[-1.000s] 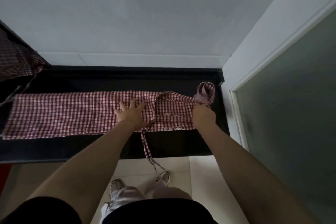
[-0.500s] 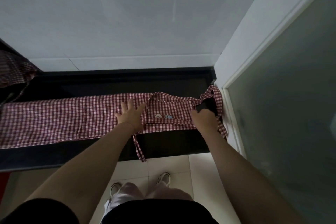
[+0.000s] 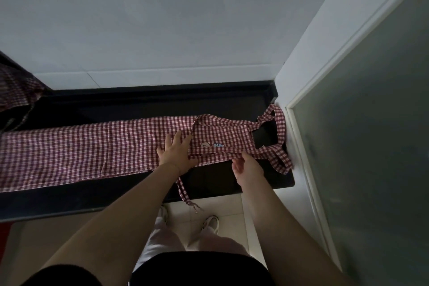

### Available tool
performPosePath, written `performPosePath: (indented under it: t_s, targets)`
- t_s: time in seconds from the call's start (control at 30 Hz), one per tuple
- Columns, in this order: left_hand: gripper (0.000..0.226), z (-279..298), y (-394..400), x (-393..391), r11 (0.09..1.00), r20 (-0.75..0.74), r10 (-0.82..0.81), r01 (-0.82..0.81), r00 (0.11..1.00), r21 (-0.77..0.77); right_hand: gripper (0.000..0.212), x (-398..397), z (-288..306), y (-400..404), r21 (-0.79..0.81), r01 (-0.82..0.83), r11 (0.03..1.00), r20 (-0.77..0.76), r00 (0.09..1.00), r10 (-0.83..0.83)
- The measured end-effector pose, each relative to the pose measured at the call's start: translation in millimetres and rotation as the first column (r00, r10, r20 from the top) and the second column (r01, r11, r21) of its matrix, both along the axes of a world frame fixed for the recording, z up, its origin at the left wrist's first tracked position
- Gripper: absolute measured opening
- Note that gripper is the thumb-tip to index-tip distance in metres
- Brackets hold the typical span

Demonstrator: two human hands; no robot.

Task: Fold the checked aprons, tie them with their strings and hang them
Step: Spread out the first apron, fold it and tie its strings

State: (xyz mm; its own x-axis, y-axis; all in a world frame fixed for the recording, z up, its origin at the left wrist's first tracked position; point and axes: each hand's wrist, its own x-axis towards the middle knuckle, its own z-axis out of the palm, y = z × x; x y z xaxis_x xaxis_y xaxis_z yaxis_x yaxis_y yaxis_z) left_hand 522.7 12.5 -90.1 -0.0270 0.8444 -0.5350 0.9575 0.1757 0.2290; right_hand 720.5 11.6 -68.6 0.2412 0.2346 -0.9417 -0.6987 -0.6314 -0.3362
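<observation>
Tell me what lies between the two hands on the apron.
In the head view, between the left hand and right hand: the red-and-white checked apron bib with a small printed motif.

A long black counter (image 3: 116, 202) runs left to right beneath a pale grey wall (image 3: 162, 18) with a white tiled strip (image 3: 176, 75) at its foot. On the right stands a frosted glass door (image 3: 376, 146) in a white frame (image 3: 325, 37). Below the counter edge, pale floor tiles (image 3: 229, 206) show, with two light shoes (image 3: 210, 223) on them.
</observation>
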Motion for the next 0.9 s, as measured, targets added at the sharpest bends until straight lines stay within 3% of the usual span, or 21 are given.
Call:
performPosePath:
  t_s: [0.13, 0.2, 0.23, 0.27, 0.3, 0.33, 0.37, 0.4, 0.43, 0.47, 0.53, 0.57, 0.6, 0.63, 0.73, 0.8, 0.9]
  targets:
    - [0.089, -1, 0, -2, 1.000, 0.010, 0.002, -0.002, 1.000, -0.007, 0.034, 6, 3, 7, 0.010, -0.056, 0.998, 0.086, 0.995, 0.055]
    - [0.086, 1, 1, -2, 1.000, 0.014, -0.008, 0.008, 1.000, -0.014, 0.039, 6, 4, 10, 0.039, -0.149, 0.988, 0.261, 0.956, 0.134]
    - [0.083, -1, 4, -2, 1.000, 0.029, -0.008, 0.008, 1.000, -0.019, 0.043, 2, 5, 10, 0.076, -0.218, 0.973, 0.413, 0.895, 0.168]
    - [0.077, -1, 7, -1, 1.000, 0.053, 0.001, 0.000, 0.999, -0.015, 0.045, -5, 6, 9, 0.116, -0.328, 0.938, 0.603, 0.773, 0.196]
    - [0.071, -1, 12, -2, 0.999, 0.105, 0.035, -0.034, 0.994, -0.006, 0.040, -13, 6, 7, 0.125, -0.498, 0.858, 0.801, 0.560, 0.209]
    - [0.064, 0, 17, -4, 0.995, 0.195, 0.097, -0.099, 0.976, 0.000, 0.033, -21, 5, 4, 0.058, -0.690, 0.722, 0.950, 0.260, 0.173]
    - [0.058, 4, 21, -7, 0.979, 0.320, 0.196, -0.206, 0.927, -0.003, 0.028, -29, 2, 1, -0.093, -0.845, 0.527, 0.995, -0.056, 0.085]
    - [0.051, 7, 23, -10, 0.936, 0.453, 0.327, -0.349, 0.829, -0.037, 0.026, -35, -6, -4, -0.278, -0.910, 0.309, 0.953, -0.301, -0.028]
    - [0.044, 13, 25, -11, 0.864, 0.564, 0.457, -0.494, 0.687, -0.099, 0.027, -38, -16, -7, -0.427, -0.898, 0.105, 0.892, -0.438, -0.114]
    - [0.040, 18, 23, -16, 0.767, 0.649, 0.567, -0.613, 0.506, -0.192, 0.030, -42, -25, -11, -0.525, -0.849, -0.055, 0.846, -0.514, -0.139]
    - [0.046, 26, 19, -26, 0.537, 0.723, 0.689, -0.706, 0.050, -0.462, 0.028, -44, -33, -18, -0.619, -0.754, -0.222, 0.783, -0.613, -0.101]
    - [0.057, 24, 17, -32, 0.448, 0.695, 0.709, -0.682, -0.123, -0.578, 0.026, -42, -34, -19, -0.639, -0.726, -0.256, 0.761, -0.644, -0.074]
    - [0.068, 23, 15, -37, 0.402, 0.659, 0.725, -0.656, -0.198, -0.639, 0.026, -40, -33, -20, -0.640, -0.721, -0.266, 0.757, -0.651, -0.058]
    - [0.075, 19, 12, -43, 0.401, 0.641, 0.746, -0.647, -0.181, -0.649, 0.029, -39, -32, -20, -0.630, -0.730, -0.265, 0.764, -0.643, -0.047]
    - [0.075, 9, 7, -50, 0.532, 0.660, 0.751, -0.618, 0.029, -0.579, 0.037, -39, -22, -18, -0.571, -0.783, -0.246, 0.807, -0.591, 0.011]
    - [0.094, 3, 9, -52, 0.588, 0.664, 0.743, -0.564, 0.091, -0.580, 0.032, -40, -18, -16, -0.536, -0.813, -0.227, 0.825, -0.561, 0.062]
    - [0.075, 1, 15, -48, 0.641, 0.664, 0.721, -0.555, 0.199, -0.530, 0.028, -39, -17, -13, -0.522, -0.839, -0.155, 0.840, -0.537, 0.077]
